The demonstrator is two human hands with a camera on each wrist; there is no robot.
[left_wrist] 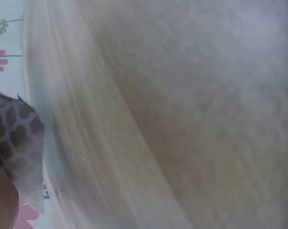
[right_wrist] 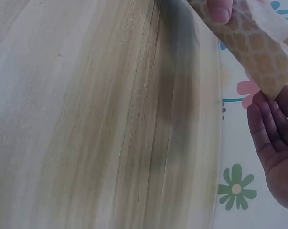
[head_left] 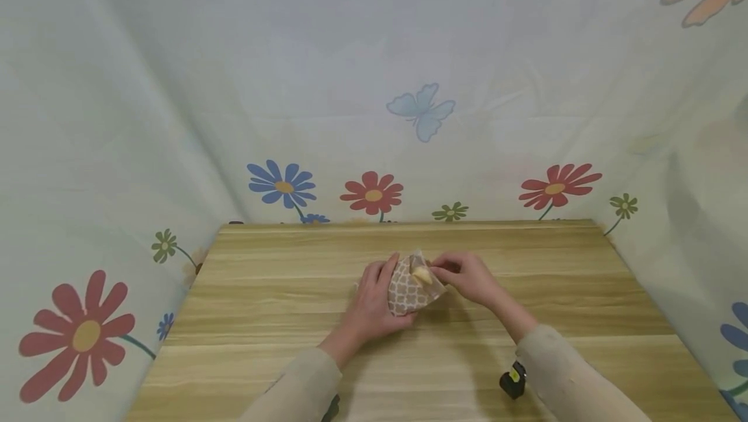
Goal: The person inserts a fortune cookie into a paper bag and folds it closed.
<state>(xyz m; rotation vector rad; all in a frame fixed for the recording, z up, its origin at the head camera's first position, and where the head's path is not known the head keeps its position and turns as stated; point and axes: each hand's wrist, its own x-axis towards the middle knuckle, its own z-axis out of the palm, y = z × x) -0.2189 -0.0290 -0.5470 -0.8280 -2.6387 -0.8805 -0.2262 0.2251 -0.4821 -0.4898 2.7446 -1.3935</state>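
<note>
A small paper bag (head_left: 406, 291) with a beige and white lattice print is held above the wooden table, its mouth towards the right. Something pale yellow (head_left: 422, 275) shows in the opening; its kind is unclear. My left hand (head_left: 369, 305) grips the bag from the left, thumb along the near side and fingers over the far side. With thumb and fingertips, my right hand (head_left: 467, 276) pinches the bag's edge at the mouth. In the right wrist view, the right hand (right_wrist: 280, 152) has a corner of the bag (right_wrist: 258, 52) between its fingertips. The left wrist view catches only part of the bag (left_wrist: 17, 129).
The wood-grain table (head_left: 280, 279) spreads under both hands. A small black object with a yellow patch (head_left: 513, 380) is beside the right sleeve, and a dark thing (head_left: 331, 408) peeks out by the left sleeve. A flowered cloth (head_left: 327, 117) stands behind and around the table.
</note>
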